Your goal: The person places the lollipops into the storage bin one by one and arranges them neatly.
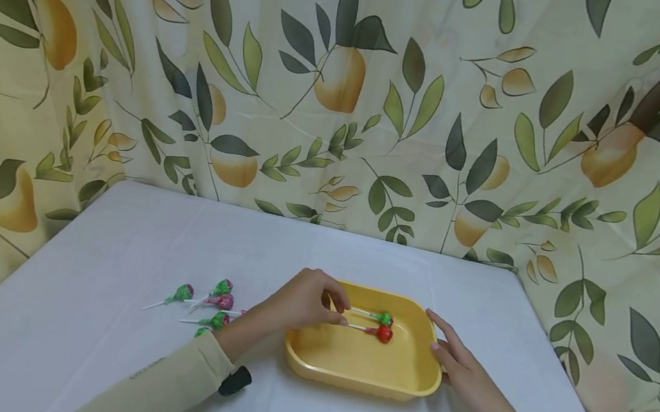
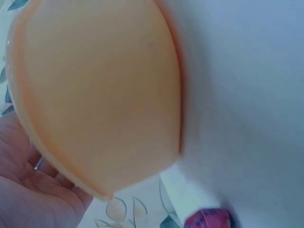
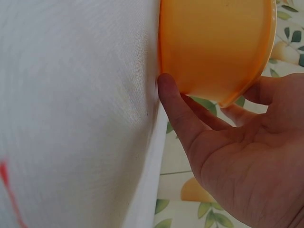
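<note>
In the head view my left hand (image 1: 310,298) reaches over the left rim of a yellow plastic tray (image 1: 346,360). Its thumb and index finger pinch the stick end of a red lollipop (image 1: 384,333), whose wrapped head points right inside the tray. Just behind it is a green lollipop (image 1: 385,318), also inside. My right hand (image 1: 465,369) grips the tray's right end, with fingers at the rim and outer wall; the right wrist view shows this hand (image 3: 237,147) against the wall. From the left wrist, the left hand (image 2: 33,180) appears beyond the rim, its fingertips hidden.
Left of the tray, several wrapped lollipops lie loosely grouped on the white-covered table, among them a green one (image 1: 183,292) and a pink one (image 1: 221,301). The left forearm partly covers that group. A leaf-and-fruit patterned curtain (image 1: 336,164) hangs behind the table.
</note>
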